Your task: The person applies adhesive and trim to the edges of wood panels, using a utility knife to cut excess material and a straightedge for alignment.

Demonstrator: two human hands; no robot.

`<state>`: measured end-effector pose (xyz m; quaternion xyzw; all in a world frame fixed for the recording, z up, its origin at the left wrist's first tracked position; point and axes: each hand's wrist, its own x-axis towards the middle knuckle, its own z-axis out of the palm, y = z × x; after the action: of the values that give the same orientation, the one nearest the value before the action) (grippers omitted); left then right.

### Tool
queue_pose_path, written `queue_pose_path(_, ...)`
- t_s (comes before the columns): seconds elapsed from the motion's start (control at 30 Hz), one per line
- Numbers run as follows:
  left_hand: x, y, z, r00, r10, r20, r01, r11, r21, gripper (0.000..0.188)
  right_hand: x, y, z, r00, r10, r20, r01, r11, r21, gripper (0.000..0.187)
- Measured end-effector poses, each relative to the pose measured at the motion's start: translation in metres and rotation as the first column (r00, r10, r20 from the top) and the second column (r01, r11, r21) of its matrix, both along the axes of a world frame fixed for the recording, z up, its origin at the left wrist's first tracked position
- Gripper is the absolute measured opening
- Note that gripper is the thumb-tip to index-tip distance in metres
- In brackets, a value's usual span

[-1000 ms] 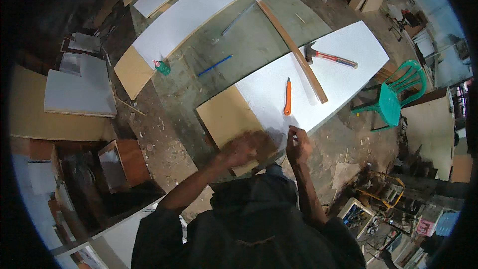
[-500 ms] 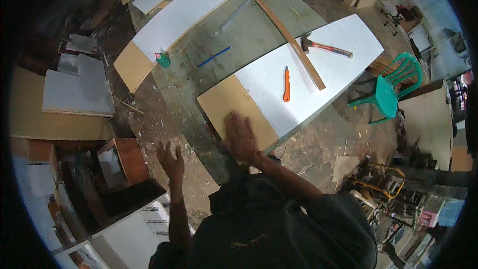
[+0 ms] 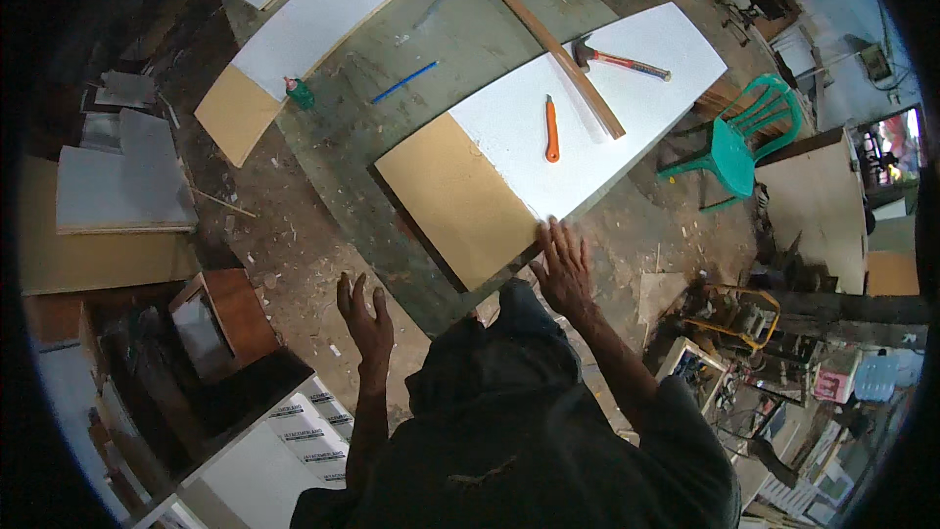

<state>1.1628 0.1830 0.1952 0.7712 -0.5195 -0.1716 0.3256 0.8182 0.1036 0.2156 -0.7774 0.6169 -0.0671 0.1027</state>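
Note:
A long board with a white face (image 3: 509,127) and a bare tan end (image 3: 455,201) lies across the green worktable (image 3: 338,152). At the near right edge of that board, my right hand (image 3: 566,269) rests with fingers stretched out, fingertips by the corner where tan meets white. My left hand (image 3: 368,318) hangs in the air left of the table's near end, fingers apart and nothing in it. On the white face lie an orange utility knife (image 3: 552,129), a claw hammer (image 3: 627,61) and a brown wooden strip (image 3: 558,54) set crosswise.
A blue pen-like stick (image 3: 403,82) and a small green bottle (image 3: 299,93) are on the left side, the bottle by another white-and-tan board (image 3: 240,113). A green plastic chair (image 3: 734,152) stands at the right. Cabinet carcasses (image 3: 225,323) fill the lower left.
My right hand has moved off the tan end to the board's near right edge. My left hand has shifted slightly right and down. The whole view has shifted a little.

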Motion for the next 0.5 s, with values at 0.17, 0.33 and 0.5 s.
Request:
queue_pose_path(0.17,-0.016,-0.032,0.020,0.966,-0.258,0.034,0.259,0.964,-0.056,0.041,-0.022,0.079,-0.032,0.850,-0.525,0.047,0.492,0.823,0.284,0.052)
queue_pose_path(0.33,-0.050,-0.060,0.025,0.863,-0.487,0.135,0.492,0.871,-0.007,0.045,-0.029,0.116,-0.036,0.768,-0.639,0.028,0.519,0.648,0.557,0.036)
queue_pose_path(0.5,-0.096,-0.094,0.039,0.742,-0.640,0.201,0.646,0.762,0.042,0.050,-0.030,0.099,-0.037,0.706,-0.672,0.224,0.586,0.731,0.350,0.029)
